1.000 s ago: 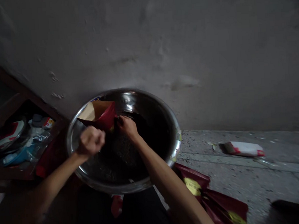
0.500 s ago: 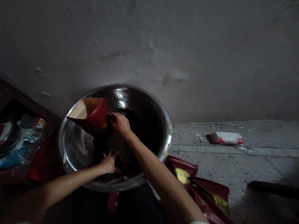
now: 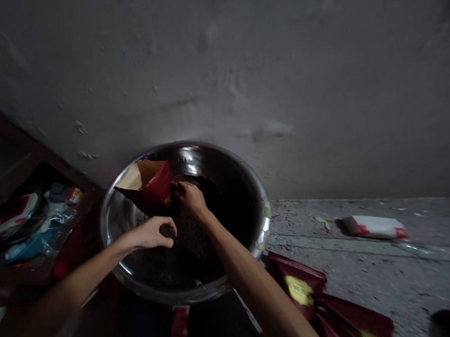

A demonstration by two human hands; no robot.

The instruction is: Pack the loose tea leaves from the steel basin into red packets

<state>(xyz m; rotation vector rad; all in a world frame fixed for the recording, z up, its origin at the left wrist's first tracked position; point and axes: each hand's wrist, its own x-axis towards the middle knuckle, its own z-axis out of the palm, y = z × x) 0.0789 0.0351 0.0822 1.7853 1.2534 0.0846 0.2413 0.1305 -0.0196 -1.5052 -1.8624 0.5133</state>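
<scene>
A wide steel basin point(image 3: 265, 196) holds a heap of dark, loose, crumbly material point(image 3: 193, 234), perhaps dried leaves. My right hand point(image 3: 190, 193) pinches the edge of a dark red paper-lined bag point(image 3: 155, 188), whose mouth gapes upward inside the basin's far left part. Just below and in front of that bag, my left hand point(image 3: 158, 232) is curled around a clump of the dark material, raised above the heap. The bag's contents are out of sight.
Several dark red pouches with yellow labels point(image 3: 299, 288) lie on the floor right of the basin. A white and red packet point(image 3: 379, 226) rests near the wall. To the left are a blue container point(image 3: 35, 246) and clear plastic point(image 3: 62, 216). Dark crumbs dot the floor.
My left hand has come up from the heap toward the bag, fingers now closed round dark material. My right hand keeps its hold on the bag. The view has shifted slightly.
</scene>
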